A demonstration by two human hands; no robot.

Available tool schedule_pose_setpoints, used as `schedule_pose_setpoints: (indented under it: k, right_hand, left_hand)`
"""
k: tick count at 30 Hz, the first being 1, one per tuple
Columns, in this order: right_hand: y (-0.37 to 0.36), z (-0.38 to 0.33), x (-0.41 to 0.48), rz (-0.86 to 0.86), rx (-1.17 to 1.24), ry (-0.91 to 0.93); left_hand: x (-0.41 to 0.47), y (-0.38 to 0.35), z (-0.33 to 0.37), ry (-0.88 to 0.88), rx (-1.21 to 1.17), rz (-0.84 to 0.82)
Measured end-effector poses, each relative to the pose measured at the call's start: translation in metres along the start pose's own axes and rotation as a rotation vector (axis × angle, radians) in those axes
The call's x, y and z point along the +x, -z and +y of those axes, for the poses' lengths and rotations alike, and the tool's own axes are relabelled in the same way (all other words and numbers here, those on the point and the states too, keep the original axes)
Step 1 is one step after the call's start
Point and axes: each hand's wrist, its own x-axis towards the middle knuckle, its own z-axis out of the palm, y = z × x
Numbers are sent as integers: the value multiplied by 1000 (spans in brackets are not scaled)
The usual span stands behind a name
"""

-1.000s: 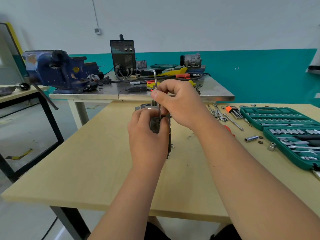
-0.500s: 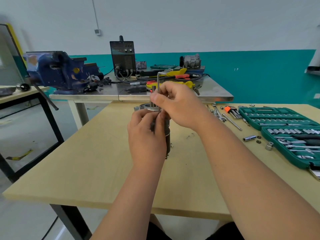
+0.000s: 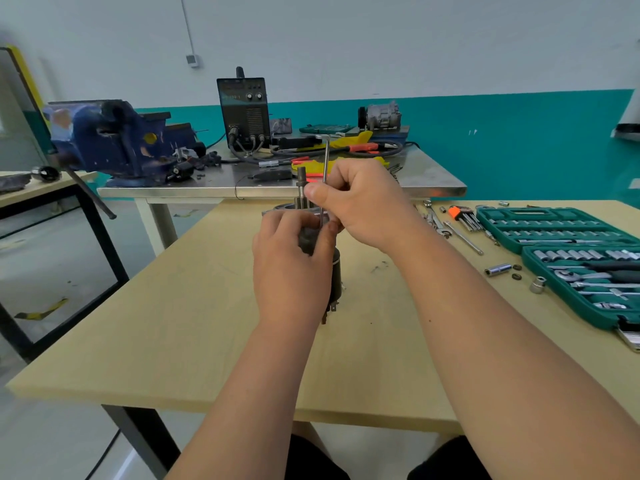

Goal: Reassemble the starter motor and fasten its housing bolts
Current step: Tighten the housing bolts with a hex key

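Your left grip (image 3: 291,268) wrapped the starter motor (image 3: 335,271), upright on the table (image 3: 173,323); your right grip (image 3: 363,206), just above it, pinched a hex key (image 3: 325,161) pointing down at its top.

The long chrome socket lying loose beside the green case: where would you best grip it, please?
Probably from above, pinching the long chrome socket across the middle of its barrel: it lies on its side on the table, long flanks free, small nuts near its right end.
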Motion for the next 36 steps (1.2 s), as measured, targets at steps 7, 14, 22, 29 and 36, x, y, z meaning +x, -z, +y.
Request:
schedule_pose_setpoints:
  k: [7, 14, 22, 29, 36]
  right_hand:
    - [6, -3, -1, -145, 83, 8]
    - [9, -4, 3, -92, 45, -17]
    - [8, -2, -1, -136, 120, 2]
    - [10, -5, -1, -131, 91, 17]
    - [3, -3, -1, -19, 49, -13]
  left_hand:
    - [-2, 1, -2, -59, 5, 8]
    - [-1, 2, -1, -48, -1, -25]
    - [-2, 2, -1, -54, 17, -14]
    - [-1, 4, 2, -32, 69, -65]
    - [3, 5, 6, 42, 101, -65]
